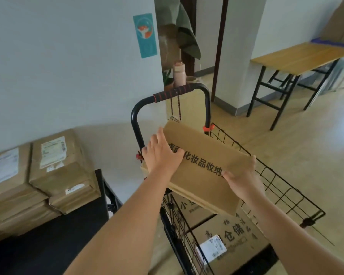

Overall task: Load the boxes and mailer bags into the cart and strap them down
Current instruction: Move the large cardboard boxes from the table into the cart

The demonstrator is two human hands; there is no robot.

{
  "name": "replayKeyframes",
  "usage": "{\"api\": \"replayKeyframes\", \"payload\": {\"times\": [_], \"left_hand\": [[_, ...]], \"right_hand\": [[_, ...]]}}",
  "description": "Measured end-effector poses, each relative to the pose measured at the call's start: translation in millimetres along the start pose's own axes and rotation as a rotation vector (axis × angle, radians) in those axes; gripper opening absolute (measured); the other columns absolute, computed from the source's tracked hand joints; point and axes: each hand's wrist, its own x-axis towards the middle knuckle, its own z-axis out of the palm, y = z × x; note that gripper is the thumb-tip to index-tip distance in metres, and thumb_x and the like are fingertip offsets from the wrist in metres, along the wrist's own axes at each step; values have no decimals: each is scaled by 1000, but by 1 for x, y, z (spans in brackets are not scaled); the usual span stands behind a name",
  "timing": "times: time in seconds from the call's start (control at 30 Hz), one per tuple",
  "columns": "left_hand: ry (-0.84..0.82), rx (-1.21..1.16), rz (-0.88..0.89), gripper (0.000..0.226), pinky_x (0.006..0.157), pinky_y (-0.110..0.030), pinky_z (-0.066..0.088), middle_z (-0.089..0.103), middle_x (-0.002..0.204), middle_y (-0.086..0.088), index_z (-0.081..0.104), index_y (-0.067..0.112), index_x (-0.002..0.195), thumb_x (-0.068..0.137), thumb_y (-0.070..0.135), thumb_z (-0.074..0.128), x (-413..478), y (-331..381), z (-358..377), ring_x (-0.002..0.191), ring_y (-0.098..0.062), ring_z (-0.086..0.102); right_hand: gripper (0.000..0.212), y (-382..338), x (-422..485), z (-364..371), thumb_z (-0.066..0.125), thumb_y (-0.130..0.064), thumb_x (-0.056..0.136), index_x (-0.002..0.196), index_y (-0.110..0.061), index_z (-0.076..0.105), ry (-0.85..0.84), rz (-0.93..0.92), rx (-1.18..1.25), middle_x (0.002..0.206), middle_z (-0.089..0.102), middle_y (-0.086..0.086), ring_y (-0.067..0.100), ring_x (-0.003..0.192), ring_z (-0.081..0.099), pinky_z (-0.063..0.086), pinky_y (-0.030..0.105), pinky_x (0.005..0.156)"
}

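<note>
Visible body parts: two hands and two forearms. The left hand (161, 155) appears below the cart handle (174, 93). The right hand (243, 175) appears below and to the right of that handle. Both hands are bare. Both forearms are bare up to the picture edge.

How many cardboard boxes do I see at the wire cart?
3. One held box over the cart between left hand and right hand; two lie inside: a printed box beneath it, a labelled box nearest. Others may be hidden.
</note>
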Motion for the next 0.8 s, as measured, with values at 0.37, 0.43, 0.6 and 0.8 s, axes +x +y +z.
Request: {"api": "replayKeyframes", "payload": {"times": [0.37, 0.43, 0.6, 0.8], "left_hand": [[-272, -34, 5, 87, 111, -46, 30, 42, 138, 0, 23, 22, 148, 76, 42, 68, 50, 23, 107, 128, -21, 41], [-323, -42, -9, 85, 113, -47, 28, 41, 138, 0, 25, 22, 147, 76, 38, 69, 55, 23, 125, 129, -21, 40], [-429, -3, -58, 85, 113, -50, 25, 40, 139, 0, 23, 24, 147, 76, 33, 69, 54, 18, 168, 130, -22, 39], [-513, 122, -134, 80, 114, -53, 25, 38, 147, -1, 28, 27, 148, 78, 35, 67, 32, 5, 232, 136, -25, 35]], "right_hand": [[91, 49, 82, 17, 68, -33, 89, 153, -25, 5, -85, 310, 147, 121, 57, 16, 35, 97, 63, 58, 54, 81], [91, 56, 95, 20, 67, -33, 89, 153, -29, 3, -96, 329, 143, 118, 57, 15, 34, 92, 64, 59, 52, 76], [77, 89, 122, 37, 64, -41, 91, 150, -30, 16, -218, 381, 69, 93, 57, 2, 26, 66, 70, 61, 37, 54], [53, 138, 154, 77, 60, -42, 93, 135, -22, 34, -515, 665, 184, 109, 50, 16, 41, 92, 65, 62, 47, 61]]}}
